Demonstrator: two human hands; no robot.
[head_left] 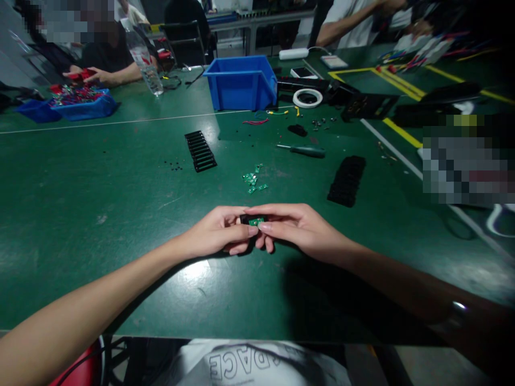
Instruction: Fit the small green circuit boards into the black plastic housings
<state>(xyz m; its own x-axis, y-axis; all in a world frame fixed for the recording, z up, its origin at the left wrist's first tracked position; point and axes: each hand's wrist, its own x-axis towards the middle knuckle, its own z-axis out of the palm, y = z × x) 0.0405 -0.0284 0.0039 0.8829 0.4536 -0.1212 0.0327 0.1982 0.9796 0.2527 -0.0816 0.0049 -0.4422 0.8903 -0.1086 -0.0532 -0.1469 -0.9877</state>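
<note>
Black piece [243,219]: it is held above the near part of the green counter [100,198], between the fingertips of both hands, and it is partly covered by them.

Small green board [255,221]: it is seen at the black piece, just above the thumbs; it seems to lie inside it, though this is too small to be told surely.

Left hand [223,229]: the grip is narrow, closed on the left end of the black piece, with the thumb placed in front.

Right hand [300,224]: the grip is also narrow, closed on the right side of the black piece; the thumb tip is kept near the board's lower edge.

Loose green boards [250,179]: they are scattered on the counter just beyond the hands.

Slotted black frame [200,151]: it is laid flat, beyond the left hand, with tiny black bits [174,165] beside it.

Screwdriver [306,151]: it is laid beyond the right hand, with its shaft pointed to the left.

Black parts [347,181]: they are gathered in a row, to the right of the loose boards.

Blue bin [241,88]: it is placed farther back, near a white ring [308,98].
</note>
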